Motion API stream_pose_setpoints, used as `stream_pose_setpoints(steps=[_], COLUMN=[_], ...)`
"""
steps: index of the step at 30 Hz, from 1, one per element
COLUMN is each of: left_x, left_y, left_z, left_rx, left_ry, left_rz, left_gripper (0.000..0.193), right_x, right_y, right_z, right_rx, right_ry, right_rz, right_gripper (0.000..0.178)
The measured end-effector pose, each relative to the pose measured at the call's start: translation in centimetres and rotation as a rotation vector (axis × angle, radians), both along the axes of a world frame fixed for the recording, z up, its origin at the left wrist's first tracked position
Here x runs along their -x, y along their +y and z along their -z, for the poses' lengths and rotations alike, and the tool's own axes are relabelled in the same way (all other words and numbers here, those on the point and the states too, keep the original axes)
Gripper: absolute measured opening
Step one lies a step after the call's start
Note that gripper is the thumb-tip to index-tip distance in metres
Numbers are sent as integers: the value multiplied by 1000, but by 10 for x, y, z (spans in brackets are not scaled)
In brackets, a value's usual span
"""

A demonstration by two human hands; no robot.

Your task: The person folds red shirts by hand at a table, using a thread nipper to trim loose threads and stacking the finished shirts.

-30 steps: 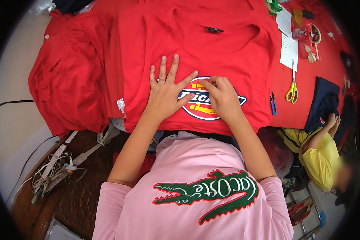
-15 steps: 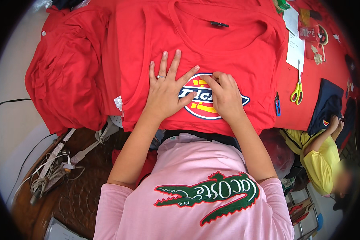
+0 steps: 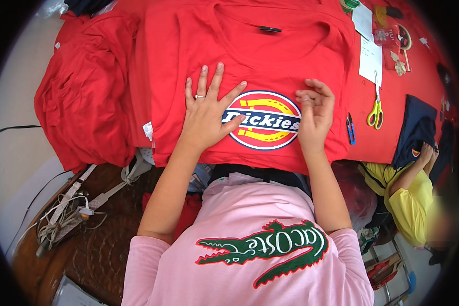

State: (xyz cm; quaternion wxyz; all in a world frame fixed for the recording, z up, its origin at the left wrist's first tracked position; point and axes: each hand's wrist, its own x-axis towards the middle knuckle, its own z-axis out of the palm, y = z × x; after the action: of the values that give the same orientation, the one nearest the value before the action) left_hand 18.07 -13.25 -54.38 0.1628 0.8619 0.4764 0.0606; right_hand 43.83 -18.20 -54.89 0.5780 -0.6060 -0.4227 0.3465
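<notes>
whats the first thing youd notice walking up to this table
The bright red cotton t-shirt spread flat in the middle of the red table, with a round blue, yellow and red printed badge on its chest. The left hand lies flat with spread fingers at the badge's left edge, and the right hand rests with curled fingers at its right. Yellow-handled scissors lie to the right.

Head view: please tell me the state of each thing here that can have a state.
Left hand: open, flat on the shirt.
Right hand: fingers curled, resting on the shirt.
Red T-shirt: spread flat, print upward.
Pile of red cloth: crumpled.
Scissors: lying closed.
Sheet of paper: lying flat.
</notes>
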Motion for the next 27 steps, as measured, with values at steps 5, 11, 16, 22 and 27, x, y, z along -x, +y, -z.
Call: stream_pose_setpoints(steps=[5, 11, 16, 22, 27], left_x=[-1, -1, -7, -35, -50], left_y=[-1, -3, -6, -42, -77], left_z=[1, 1, -1, -19, -24], left_rx=[-6, -23, -31, 28, 110], left_ry=[5, 7, 40, 78, 7], left_rz=[-5, -5, -3, 196, 252], left_gripper=[76, 76, 80, 86, 95], right_x=[-60, -130, -156, -172, -168], right_y=[-33, -78, -117, -116, -89], right_z=[8, -1, 10, 11, 16], right_rx=[39, 180, 330, 324, 215], right_ry=[-216, -814, -1051, -1136, -52], right_rz=[101, 243, 200, 167, 411], right_gripper=[28, 31, 33, 12, 14])
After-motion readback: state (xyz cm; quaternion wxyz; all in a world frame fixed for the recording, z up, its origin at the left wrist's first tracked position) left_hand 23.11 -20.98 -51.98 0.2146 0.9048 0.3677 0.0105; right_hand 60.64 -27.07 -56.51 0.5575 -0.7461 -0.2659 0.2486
